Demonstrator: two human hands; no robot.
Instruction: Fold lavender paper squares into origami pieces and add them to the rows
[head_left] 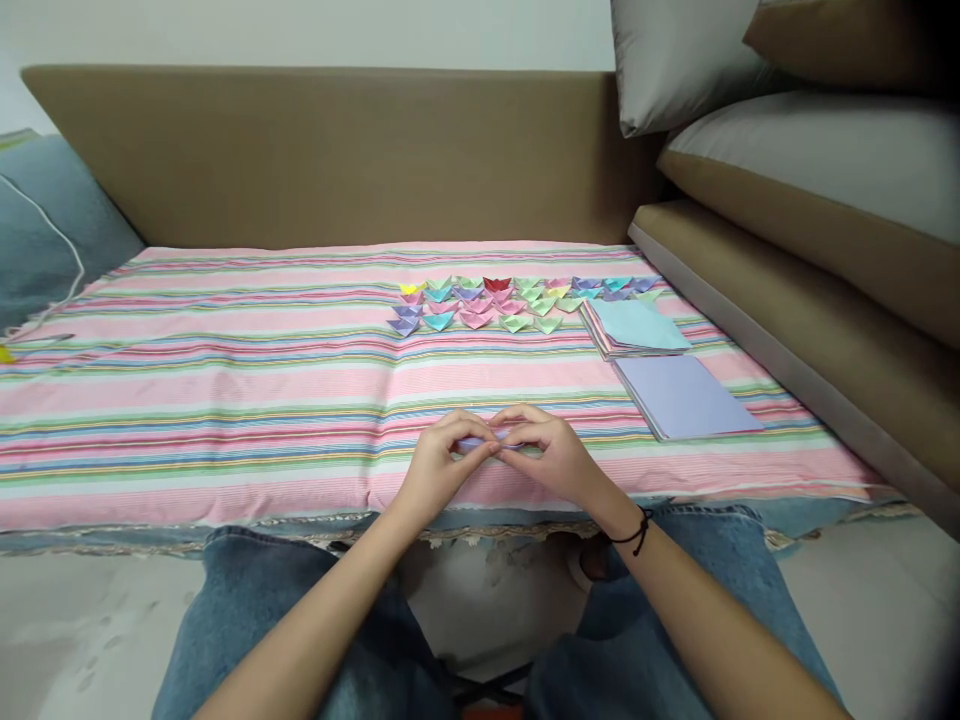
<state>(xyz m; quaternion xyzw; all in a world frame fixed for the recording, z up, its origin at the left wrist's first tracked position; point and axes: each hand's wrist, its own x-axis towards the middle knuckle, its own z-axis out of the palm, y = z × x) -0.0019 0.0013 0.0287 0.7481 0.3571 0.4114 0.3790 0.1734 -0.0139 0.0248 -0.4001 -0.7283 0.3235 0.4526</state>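
Note:
Close to the front edge of the striped cloth, my left hand and my right hand meet fingertip to fingertip. Both pinch a small piece of lavender paper, most of it hidden behind the fingers. How it is folded cannot be made out. Beyond the hands lie several rows of small folded paper boats in pink, green, blue, purple, yellow and red. To the right of my right hand rests a stack of lavender paper sheets, with a stack of light blue sheets just behind it.
The striped cloth covers a low seat with a brown backrest behind. Grey and brown cushions are piled at the right. A white cable and a small yellow object lie at the far left.

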